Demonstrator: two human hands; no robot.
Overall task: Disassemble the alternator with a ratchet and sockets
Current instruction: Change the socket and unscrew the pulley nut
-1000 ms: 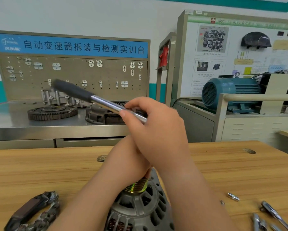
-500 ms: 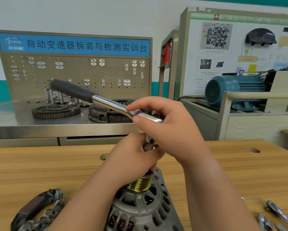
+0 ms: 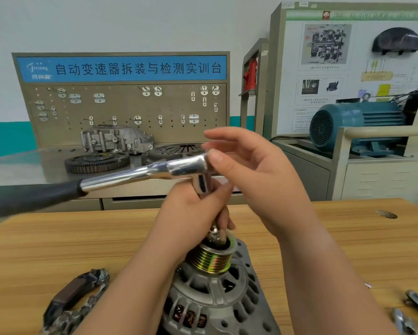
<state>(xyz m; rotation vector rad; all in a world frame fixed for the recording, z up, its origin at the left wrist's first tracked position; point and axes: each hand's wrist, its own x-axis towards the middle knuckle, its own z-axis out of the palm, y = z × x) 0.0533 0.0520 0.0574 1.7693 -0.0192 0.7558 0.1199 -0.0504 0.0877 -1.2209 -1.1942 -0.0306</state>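
The alternator [image 3: 210,298] stands pulley-up at the worktop's [image 3: 58,243] near edge, the left hand [image 3: 193,209] gripping the upright socket [image 3: 214,234] on it, and the ratchet [image 3: 142,171] handle runs level out to the left, away from the loosely open, empty right hand [image 3: 258,180] beside its head.

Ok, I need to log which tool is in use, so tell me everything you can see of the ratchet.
The ratchet has a polished chrome shaft and head and a black grip that runs out to the left, near level, above the wooden table. From its head a chrome extension drops down towards the ribbed pulley; the left hand grips that extension. The right hand has its fingers spread, thumb tip touching the head's end. Nothing holds the black grip.
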